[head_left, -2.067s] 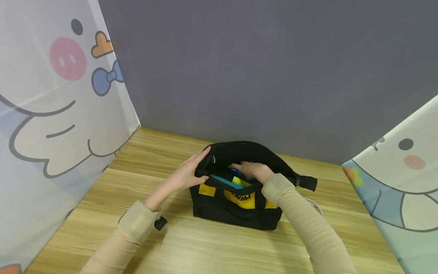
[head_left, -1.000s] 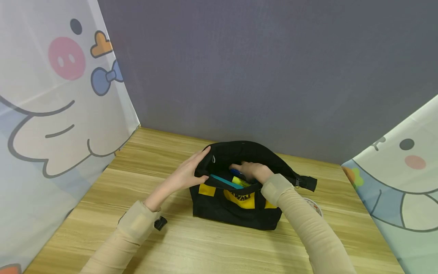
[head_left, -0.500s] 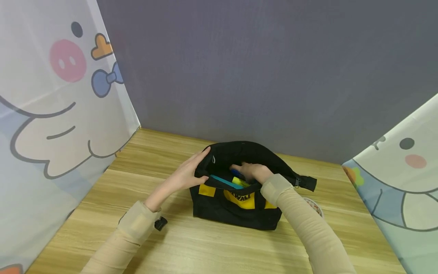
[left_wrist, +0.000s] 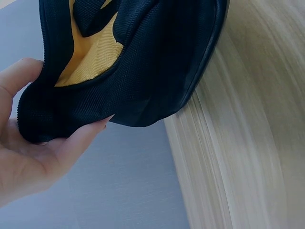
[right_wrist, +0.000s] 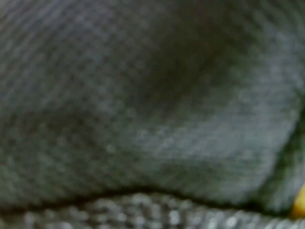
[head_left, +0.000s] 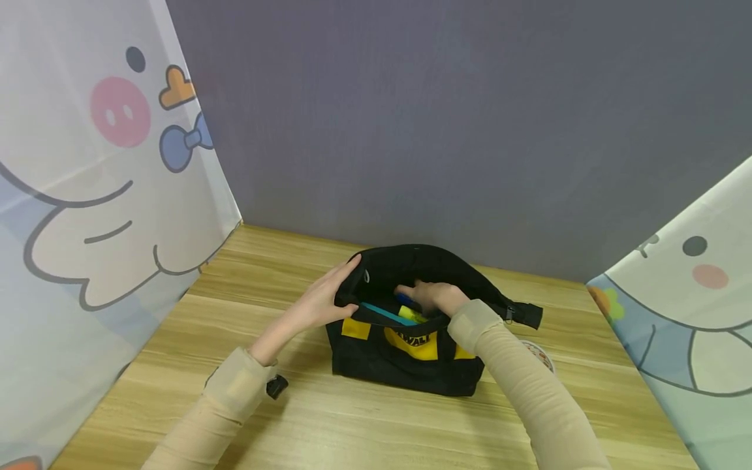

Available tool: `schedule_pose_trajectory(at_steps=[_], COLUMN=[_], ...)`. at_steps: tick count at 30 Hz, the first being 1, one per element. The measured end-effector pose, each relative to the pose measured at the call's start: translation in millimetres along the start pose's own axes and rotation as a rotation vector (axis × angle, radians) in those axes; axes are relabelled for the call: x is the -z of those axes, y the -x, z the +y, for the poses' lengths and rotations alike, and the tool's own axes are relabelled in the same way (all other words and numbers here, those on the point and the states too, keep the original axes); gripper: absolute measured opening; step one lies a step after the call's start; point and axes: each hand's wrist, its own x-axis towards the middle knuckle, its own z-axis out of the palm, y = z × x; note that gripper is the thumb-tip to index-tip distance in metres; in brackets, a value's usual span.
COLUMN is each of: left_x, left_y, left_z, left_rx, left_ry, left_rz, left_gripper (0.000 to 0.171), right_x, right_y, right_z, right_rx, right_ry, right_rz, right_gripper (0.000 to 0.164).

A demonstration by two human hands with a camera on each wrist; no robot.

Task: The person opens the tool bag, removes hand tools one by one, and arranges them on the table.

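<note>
A black and yellow tool bag point(head_left: 405, 372) stands unzipped on the table with its mouth spread wide. My left hand point(head_left: 322, 297) grips the left end of its mouth, thumb on the near edge and fingers on the far one. In the left wrist view the black fabric point(left_wrist: 138, 86) lies between thumb and fingers. My right hand point(head_left: 436, 295) reaches down into the bag, fingers over a blue thing point(head_left: 405, 299); I cannot tell whether they hold it. Beside it lie a bright yellow item point(head_left: 411, 314) and a long turquoise piece point(head_left: 388, 314). Blurred dark fabric point(right_wrist: 143, 119) fills the right wrist view.
The bag's zipper end point(head_left: 525, 314) sticks out to the right. A round white thing with a coloured print point(head_left: 542, 356) sits on the wooden table point(head_left: 352, 424), partly behind my right sleeve. A grey wall point(head_left: 440, 130) rises behind the bag, with cartoon-printed cloths at both sides.
The head view has tipped slightly. Both hands and the bag stay practically where they were, the right hand inside the bag throughout.
</note>
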Motion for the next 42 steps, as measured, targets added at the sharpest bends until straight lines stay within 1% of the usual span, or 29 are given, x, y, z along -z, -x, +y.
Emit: schedule_pose_trajectory(at_steps=[4,7,13,18,25,29,34,37,42], left_x=[-0.4,-0.5,0.0,1.0,1.3,0.7,0.2,0.3,0.5], left_y=[-0.5,-0.5,-0.2,-0.6,0.2,0.5,0.5,0.4,0.2], left_z=[-0.6,-0.7,0.1,1.9,2.6,2.2,2.6,2.8,2.0], left_rx=[-0.002,-0.005,0.001,0.003,0.006,0.000,0.003,0.002,-0.002], left_ry=[0.005,0.008,0.015,0.021,0.017,0.007,0.012,0.017,0.013], left_rz=[0.001,0.000,-0.005,-0.009,-0.001,0.003,0.005,0.002,0.006], left_gripper=[0.090,0.090,0.090,0.090,0.090,0.090,0.090,0.090,0.089], right_x=[0,0,2,3,5,6,7,9,10], right_y=[0,1,3,6,14,17,22,25,32], right_z=[1,2,1,0,-3,-5,-8,-9,-9], right_rx=[-0.003,0.011,0.065,0.081,0.108,0.135,0.179,0.214,0.270], right_ry=[-0.006,-0.012,0.039,0.079,0.066,0.086,0.138,0.152,0.208], right_rz=[-0.002,0.002,0.032,0.061,0.076,0.090,0.137,0.181,0.263], right_gripper=[0.081,0.079,0.075,0.076,0.081,0.080,0.080,0.081,0.082])
